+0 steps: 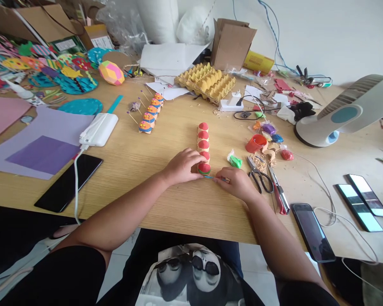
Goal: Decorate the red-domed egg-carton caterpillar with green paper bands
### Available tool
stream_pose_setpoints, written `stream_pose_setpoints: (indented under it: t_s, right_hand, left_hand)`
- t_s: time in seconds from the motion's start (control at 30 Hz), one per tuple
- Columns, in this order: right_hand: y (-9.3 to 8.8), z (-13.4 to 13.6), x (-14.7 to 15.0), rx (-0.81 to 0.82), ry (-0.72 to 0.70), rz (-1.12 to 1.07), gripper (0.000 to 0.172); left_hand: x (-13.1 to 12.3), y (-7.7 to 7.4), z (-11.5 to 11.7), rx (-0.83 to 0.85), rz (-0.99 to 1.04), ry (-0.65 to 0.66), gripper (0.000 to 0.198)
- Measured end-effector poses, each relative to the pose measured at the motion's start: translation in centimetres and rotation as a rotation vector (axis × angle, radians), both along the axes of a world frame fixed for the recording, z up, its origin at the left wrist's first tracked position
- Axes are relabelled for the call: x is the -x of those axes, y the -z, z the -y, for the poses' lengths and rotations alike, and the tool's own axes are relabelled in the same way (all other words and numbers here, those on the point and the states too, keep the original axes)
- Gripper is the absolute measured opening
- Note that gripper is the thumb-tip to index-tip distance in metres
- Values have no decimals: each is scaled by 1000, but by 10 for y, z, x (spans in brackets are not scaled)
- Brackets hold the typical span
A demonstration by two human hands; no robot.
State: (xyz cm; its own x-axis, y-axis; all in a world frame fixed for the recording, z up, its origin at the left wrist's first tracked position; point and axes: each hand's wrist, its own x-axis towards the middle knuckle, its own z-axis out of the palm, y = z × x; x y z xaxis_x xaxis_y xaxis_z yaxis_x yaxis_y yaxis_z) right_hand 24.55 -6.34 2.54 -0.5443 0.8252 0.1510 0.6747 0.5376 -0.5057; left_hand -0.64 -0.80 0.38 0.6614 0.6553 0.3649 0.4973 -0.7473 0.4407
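Note:
A strip of egg-carton cups [203,145] with red tops lies in front of me, pointing away. My left hand [187,166] grips its near end from the left side, fingers over the cups. A green band of what looks like clay [204,172] runs round the front of the nearest cup. My right hand [234,182] is closed on a thin blue tool [208,177], whose tip reaches the base of that cup. Its exact kind is too small to tell. A finished-looking orange and blue caterpillar [150,113] made of carton cups stands farther left.
Right of the strip are a bag of green clay [234,160], a red cup [255,143], scissors [261,175], a box cutter [278,191] and a phone [313,231]. A white fan [338,114] stands beyond. Left lie a power bank [98,129] and black phone [68,182]. Egg trays [206,83] sit behind.

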Motion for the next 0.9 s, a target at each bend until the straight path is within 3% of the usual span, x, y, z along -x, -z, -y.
stream_pose_setpoints:
  t_s: [0.2,0.37,0.5,0.6,0.7,0.9]
  right_hand:
    - [0,1,2,-4,3,10,22]
    - [6,1,-2,82,115,-163,25]
    - [9,2,5,358,242,-476,36]
    - [6,3,14,623,274,-829,41]
    - [1,4,22,858,244,-1082,41]
    - [-2,5,26,946,203,-1145,38]
  left_hand:
    - [2,-5,0,-4,-25,16,36]
    - [4,-7,0,-14,-19,24,39]
    - [3,-14,4,-50,65,14,40]
    - [-2,-19,12,-103,165,-2,21]
    - [-8,-23,23,-127,185,-31,16]
    - [-18,-21,36,-186,119,-56,16]
